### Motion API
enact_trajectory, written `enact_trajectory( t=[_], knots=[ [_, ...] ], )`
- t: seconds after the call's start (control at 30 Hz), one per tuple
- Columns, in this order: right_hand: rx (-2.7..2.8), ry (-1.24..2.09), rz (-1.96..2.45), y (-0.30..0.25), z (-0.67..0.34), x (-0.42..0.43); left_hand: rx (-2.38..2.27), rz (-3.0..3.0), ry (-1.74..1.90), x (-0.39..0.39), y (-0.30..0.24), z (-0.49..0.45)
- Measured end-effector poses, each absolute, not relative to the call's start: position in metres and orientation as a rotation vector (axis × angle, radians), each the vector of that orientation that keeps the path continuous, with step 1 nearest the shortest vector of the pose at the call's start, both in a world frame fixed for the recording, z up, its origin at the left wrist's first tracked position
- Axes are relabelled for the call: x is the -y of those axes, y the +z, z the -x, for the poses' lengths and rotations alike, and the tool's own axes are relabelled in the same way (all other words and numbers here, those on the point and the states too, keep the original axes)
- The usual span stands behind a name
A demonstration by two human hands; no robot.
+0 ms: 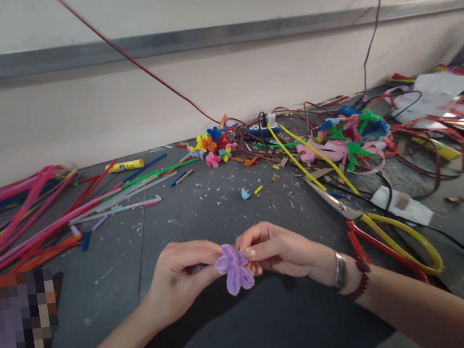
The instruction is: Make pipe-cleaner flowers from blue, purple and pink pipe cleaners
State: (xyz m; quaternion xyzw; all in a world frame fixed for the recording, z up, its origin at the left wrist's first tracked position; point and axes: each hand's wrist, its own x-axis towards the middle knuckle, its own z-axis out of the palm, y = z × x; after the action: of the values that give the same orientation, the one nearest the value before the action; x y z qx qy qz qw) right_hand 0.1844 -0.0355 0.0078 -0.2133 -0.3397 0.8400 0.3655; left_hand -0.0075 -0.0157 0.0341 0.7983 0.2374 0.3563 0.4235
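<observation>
A small purple pipe-cleaner flower [235, 268] is held between both hands just above the dark grey table [203, 212]. My left hand [180, 279] pinches it from the left, fingers curled. From the right, my right hand [279, 249] pinches its upper petal with thumb and fingertips. A metal bangle and a dark red bead bracelet sit on the right wrist.
Long pink, red and orange pipe cleaners [18, 221] lie at the left. A bunch of finished coloured flowers [213, 145] sits at the back centre. Large scissors with yellow and red handles [388, 238] lie to the right, beside tangled wires and pink and green pieces [348, 143].
</observation>
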Motion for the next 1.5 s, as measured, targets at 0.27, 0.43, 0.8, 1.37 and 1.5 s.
enact_trajectory(
  t=[0.27,0.43,0.8,1.37,1.5],
  knots=[
    [1.015,1.941,0.634,0.012,-0.185,0.035,-0.663,-1.812,0.907,0.014,0.028,0.007],
    [1.118,1.688,0.658,0.014,-0.183,0.034,-0.634,-1.64,0.732,0.015,0.032,0.007],
    [1.12,1.791,0.709,0.024,-0.183,0.034,-0.614,-1.654,0.717,0.011,0.027,0.008],
    [1.172,1.671,0.842,0.021,-0.184,0.036,-0.771,-1.944,0.777,0.008,0.03,0.008],
    [1.156,1.711,0.821,0.021,-0.185,0.033,-0.747,-1.911,0.806,0.007,0.035,0.009]
  ],
)
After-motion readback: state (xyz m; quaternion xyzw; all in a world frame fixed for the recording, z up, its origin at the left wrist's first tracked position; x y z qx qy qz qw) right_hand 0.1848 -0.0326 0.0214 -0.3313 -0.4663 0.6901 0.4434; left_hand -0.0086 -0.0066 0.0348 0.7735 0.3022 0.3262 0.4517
